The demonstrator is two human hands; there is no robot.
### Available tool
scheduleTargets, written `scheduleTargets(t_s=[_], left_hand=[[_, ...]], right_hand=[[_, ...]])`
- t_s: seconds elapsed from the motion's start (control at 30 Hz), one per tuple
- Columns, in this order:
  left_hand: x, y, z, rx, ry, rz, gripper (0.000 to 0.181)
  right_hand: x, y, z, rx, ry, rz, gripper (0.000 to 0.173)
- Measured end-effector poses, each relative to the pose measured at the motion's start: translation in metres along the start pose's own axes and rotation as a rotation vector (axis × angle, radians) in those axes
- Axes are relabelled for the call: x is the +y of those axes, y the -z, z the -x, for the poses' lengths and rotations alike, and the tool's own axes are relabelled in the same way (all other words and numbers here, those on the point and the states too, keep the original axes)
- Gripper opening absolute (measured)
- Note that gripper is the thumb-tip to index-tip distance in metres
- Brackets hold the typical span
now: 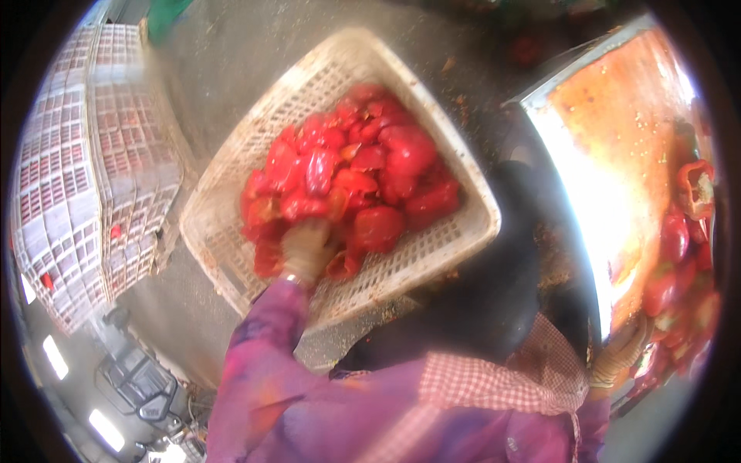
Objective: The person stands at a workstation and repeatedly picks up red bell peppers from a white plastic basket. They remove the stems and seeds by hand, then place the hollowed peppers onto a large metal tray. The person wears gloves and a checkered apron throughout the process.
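Note:
A white perforated plastic crate (463, 139) stands tilted in view on the floor before me, with a heap of red bell peppers (379, 228) in it, some of them cut or broken. My left hand (307, 249), in a pale glove, reaches over the crate's near left side and touches the peppers; blur hides its fingers, so its grip cannot be told. At the lower right, my right hand (622, 353), also gloved, rests at the edge of a metal-rimmed work table (613, 116), beside another pile of red peppers (674, 289). Its fingertips are partly hidden.
Stacked white crates (58, 168) of red contents rise at the left. Below them stands a dark wheeled machine or cart (142, 382). An opened pepper (694, 185) lies at the table's far right. Scraps litter the concrete floor (231, 63). Something green hangs at the top left.

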State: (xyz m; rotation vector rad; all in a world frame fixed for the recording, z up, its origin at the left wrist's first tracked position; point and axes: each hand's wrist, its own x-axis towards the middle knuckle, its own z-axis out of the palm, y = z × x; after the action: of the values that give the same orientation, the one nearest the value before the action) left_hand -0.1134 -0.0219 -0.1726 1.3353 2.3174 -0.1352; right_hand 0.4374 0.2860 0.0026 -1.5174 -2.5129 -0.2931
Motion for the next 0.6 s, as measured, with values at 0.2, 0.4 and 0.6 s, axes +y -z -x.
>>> scheduleTargets(t_s=[0.2,0.4,0.6], left_hand=[[-0.022,0.072,-0.102,0.374,0.063,-0.36,0.059],[-0.079,-0.01,-0.071,0.325,0.136,-0.272,0.063],[-0.077,0.006,-0.123,0.182,0.24,-0.177,0.072]], right_hand=[[-0.002,-0.013,0.002,-0.025,0.048,0.113,0.037],[-0.035,0.021,-0.027,-0.023,-0.113,-0.1,0.036],[-0.042,0.023,-0.023,0.149,-0.101,-0.144,0.03]])
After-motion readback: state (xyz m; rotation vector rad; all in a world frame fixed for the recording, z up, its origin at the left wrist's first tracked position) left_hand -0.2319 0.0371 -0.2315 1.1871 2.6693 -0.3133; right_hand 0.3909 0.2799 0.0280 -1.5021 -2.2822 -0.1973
